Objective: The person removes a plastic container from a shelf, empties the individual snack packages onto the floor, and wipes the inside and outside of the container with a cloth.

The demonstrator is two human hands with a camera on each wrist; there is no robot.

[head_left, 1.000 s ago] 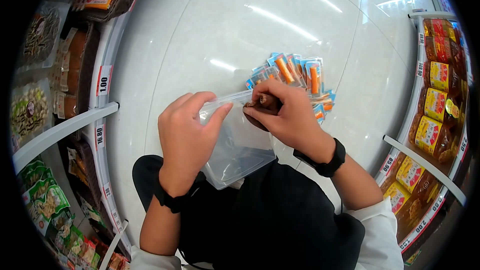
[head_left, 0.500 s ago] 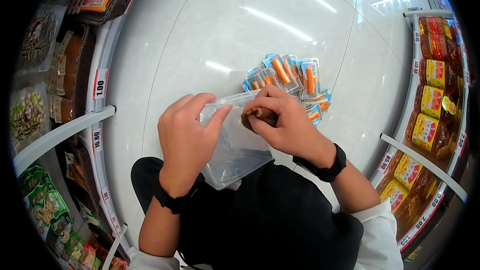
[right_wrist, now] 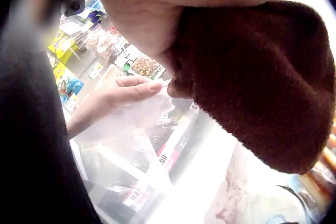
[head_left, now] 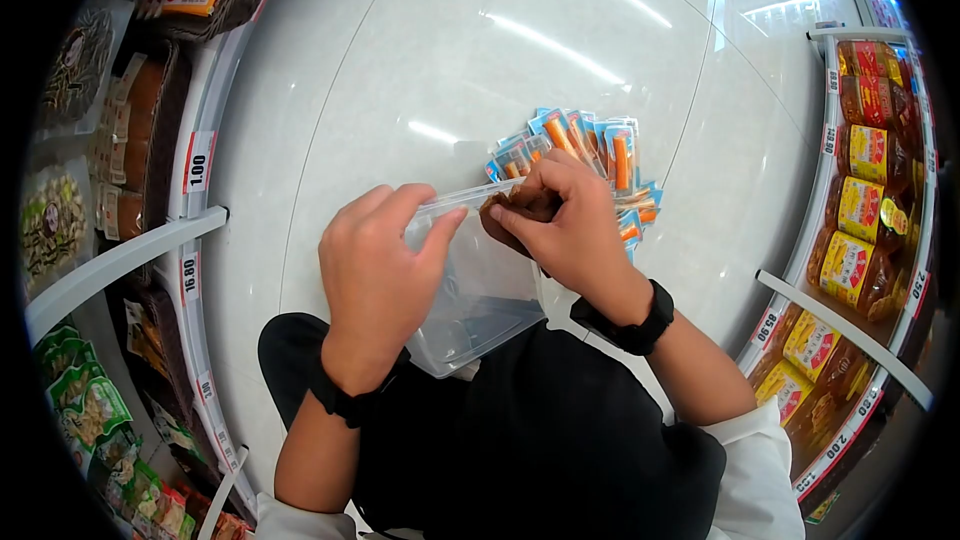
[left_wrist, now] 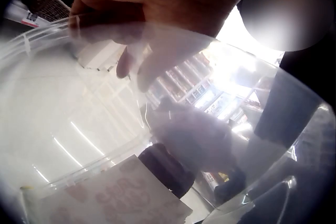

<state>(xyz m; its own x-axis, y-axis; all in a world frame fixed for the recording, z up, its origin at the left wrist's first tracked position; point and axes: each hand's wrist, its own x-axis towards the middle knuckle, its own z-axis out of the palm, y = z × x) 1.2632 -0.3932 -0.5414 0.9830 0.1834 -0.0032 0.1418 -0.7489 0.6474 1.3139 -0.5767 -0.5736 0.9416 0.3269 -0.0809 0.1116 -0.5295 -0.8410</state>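
Note:
A clear plastic box [head_left: 475, 305] leans against the person's dark-clothed lap, its open side turned up and away. The left hand [head_left: 375, 275] grips its upper left rim, thumb and fingers on either side of the wall. In the right hand [head_left: 578, 225] a brown cloth [head_left: 503, 228] is bunched, pinched between thumb and fingers at the box's right rim. The right wrist view shows a wide fold of this fuzzy cloth [right_wrist: 257, 87] hanging from the palm. Through the clear wall in the left wrist view, a pale printed sheet [left_wrist: 115, 195] appears.
Beyond the box, several blue-carded packs [head_left: 622, 155] with orange items lie overlapping on the shiny tiled floor [head_left: 400, 60]. A shelf with price tags [head_left: 198, 162] and bagged food lines the left; yellow-labelled brown packages [head_left: 860, 202] fill the right shelf. Rails jut out from both shelves.
The right hand has turned and shifted slightly at the rim, bunching the brown cloth differently in its fingers. The left hand and the box have stayed nearly still.

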